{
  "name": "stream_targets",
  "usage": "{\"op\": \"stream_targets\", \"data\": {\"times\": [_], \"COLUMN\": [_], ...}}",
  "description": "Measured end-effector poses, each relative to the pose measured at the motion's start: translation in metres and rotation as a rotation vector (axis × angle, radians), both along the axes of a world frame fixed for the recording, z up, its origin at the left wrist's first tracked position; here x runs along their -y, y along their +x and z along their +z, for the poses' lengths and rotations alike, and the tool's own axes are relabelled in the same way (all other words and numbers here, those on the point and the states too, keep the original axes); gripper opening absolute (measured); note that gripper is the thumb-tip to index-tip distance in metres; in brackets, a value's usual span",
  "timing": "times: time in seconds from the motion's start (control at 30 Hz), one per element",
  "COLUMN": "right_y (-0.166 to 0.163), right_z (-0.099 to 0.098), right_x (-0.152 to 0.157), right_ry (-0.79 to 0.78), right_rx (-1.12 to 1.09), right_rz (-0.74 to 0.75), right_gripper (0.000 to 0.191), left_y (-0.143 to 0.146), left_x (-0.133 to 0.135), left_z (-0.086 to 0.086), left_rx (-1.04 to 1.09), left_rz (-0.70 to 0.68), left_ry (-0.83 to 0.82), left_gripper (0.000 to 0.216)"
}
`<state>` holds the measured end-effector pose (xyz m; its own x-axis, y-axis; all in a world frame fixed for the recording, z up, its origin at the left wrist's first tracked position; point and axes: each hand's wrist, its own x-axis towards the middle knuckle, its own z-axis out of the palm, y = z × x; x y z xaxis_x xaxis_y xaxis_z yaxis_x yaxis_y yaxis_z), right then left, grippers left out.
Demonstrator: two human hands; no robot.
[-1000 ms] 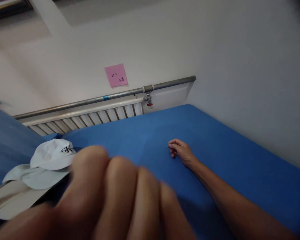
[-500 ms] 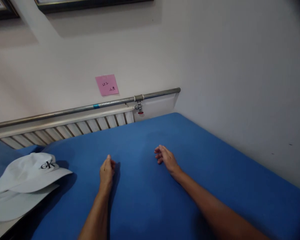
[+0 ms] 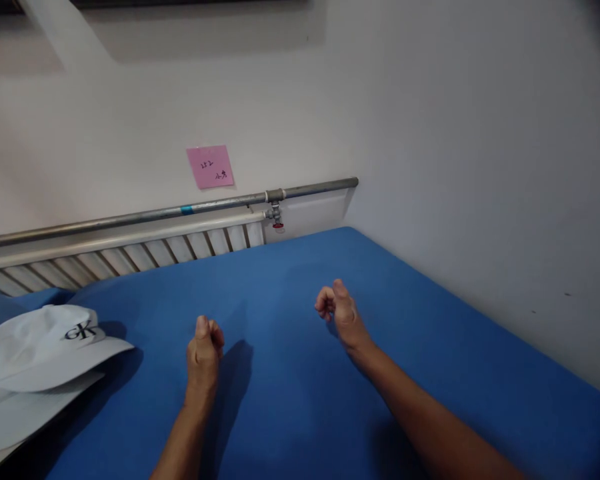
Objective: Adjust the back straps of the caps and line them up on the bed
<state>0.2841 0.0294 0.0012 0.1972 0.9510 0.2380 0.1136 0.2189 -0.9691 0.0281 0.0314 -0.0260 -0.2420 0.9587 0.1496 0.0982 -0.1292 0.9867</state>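
Observation:
My left hand [image 3: 205, 350] is over the blue sheet [image 3: 280, 373], thumb raised and fingers curled in, with nothing visible in it. Its shadow falls on the sheet to its right. My right hand [image 3: 341, 312] is farther right and slightly farther away. Its thumb points up, apart from loosely bent fingers, and it is empty. The two hands are well apart. Nearest to my left hand is a white cap [image 3: 45, 347] with a black "CK" logo, lying on another pale brimmed piece at the left edge.
Behind the blue surface runs a white radiator [image 3: 125, 257] below a metal pipe [image 3: 105, 222] with a red-handled valve [image 3: 277, 215]. A pink note [image 3: 211, 167] with handwriting is stuck to the wall. Another wall [image 3: 490, 200] borders the right side. Dark frame edges show at the top.
Both hands have turned their thumbs upward and curled their fingers more. My left hand has shifted slightly left, and my right slightly right. The view has shifted a little, carrying the cap left.

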Motion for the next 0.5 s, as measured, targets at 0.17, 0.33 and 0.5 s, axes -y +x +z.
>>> {"op": "stream_targets", "data": {"times": [0.17,0.33,0.5], "right_y": [0.0027,0.0029,0.001], "right_z": [0.0035,0.0055,-0.0022], "right_x": [0.0023,0.0058,-0.0003], "right_ry": [-0.047,-0.034,-0.045], "right_rx": [0.018,0.051,0.039], "right_rz": [0.01,0.018,0.039], "right_gripper": [0.074,0.074,0.07], "left_y": [0.0046,0.007,0.0023], "left_x": [0.0,0.0016,-0.0021], "left_z": [0.0038,0.0095,0.0085], "left_rx": [0.024,0.045,0.046], "left_rz": [0.004,0.035,0.064], "left_ry": [-0.018,-0.03,-0.015], "left_gripper": [0.064,0.065,0.064]}}
